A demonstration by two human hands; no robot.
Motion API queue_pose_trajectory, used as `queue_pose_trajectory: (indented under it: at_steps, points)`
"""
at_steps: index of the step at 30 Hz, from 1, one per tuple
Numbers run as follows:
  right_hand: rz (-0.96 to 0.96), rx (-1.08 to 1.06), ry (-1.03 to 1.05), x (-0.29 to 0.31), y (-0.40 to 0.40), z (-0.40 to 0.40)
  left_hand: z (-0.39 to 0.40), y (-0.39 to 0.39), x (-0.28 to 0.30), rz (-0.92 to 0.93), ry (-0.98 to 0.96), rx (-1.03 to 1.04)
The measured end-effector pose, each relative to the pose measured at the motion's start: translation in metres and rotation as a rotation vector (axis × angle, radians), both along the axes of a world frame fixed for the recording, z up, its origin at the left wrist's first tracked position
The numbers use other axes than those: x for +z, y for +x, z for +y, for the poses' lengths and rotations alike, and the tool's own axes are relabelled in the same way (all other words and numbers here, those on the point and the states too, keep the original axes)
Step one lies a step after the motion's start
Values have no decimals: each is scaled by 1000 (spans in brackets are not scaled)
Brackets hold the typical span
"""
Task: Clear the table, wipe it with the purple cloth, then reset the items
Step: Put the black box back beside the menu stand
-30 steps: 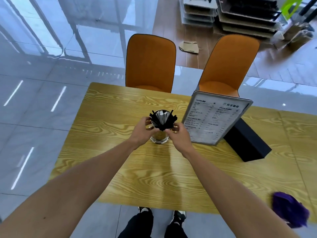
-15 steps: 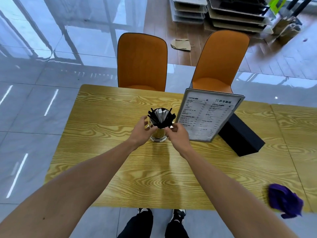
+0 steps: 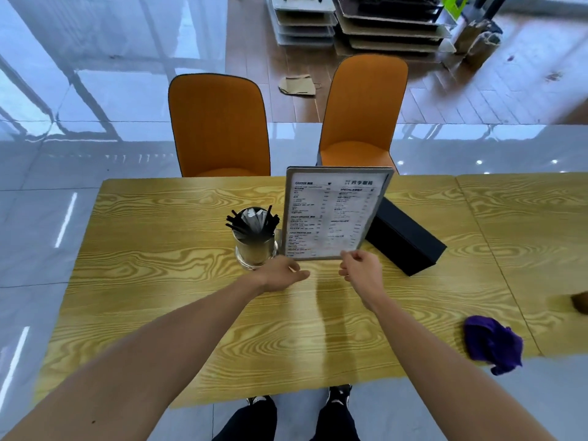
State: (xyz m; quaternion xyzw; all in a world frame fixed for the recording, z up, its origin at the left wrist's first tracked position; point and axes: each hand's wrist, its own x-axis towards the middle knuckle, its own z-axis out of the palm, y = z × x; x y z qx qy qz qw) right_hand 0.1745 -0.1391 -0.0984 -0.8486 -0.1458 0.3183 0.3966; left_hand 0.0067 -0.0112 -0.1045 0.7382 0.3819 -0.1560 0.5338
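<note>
A glass holder [image 3: 254, 253] full of black straws and white packets stands upright mid-table on the wooden table [image 3: 152, 256]. My left hand [image 3: 283, 275] hovers just in front of it, fingers loose, holding nothing. A standing menu card [image 3: 334, 214] leans beside the holder, with a black box [image 3: 407, 243] behind it to the right. Loosely curled, my right hand [image 3: 361, 268] sits at the menu's lower edge with nothing in it. The purple cloth [image 3: 491, 343] lies crumpled at the table's near right edge.
Two orange chairs [image 3: 219, 122] [image 3: 362, 106] stand at the far side. A second table [image 3: 525, 218] adjoins on the right, with a brown object [image 3: 580, 302] at the frame edge. Stacked trays [image 3: 391, 23] lie on the floor beyond.
Both hands have let go of the glass holder and pulled back toward me. The holder stands alone beside the menu card.
</note>
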Motion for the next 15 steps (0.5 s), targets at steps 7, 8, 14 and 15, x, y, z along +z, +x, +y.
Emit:
queue_pose_trajectory:
  at_steps: [7,8,14,15]
  points:
    - [-82,-197,-6,2,88,-47,-40,114,25,-167,86,-40]
    - [-90,-215,3,2,101,-53,-45,131,28,-196,104,-29]
    - [-32,-325,10,3,170,-77,-70,222,34,-310,206,2]
    - [-9,-326,0,1,179,-79,-72,236,32,-308,214,4]
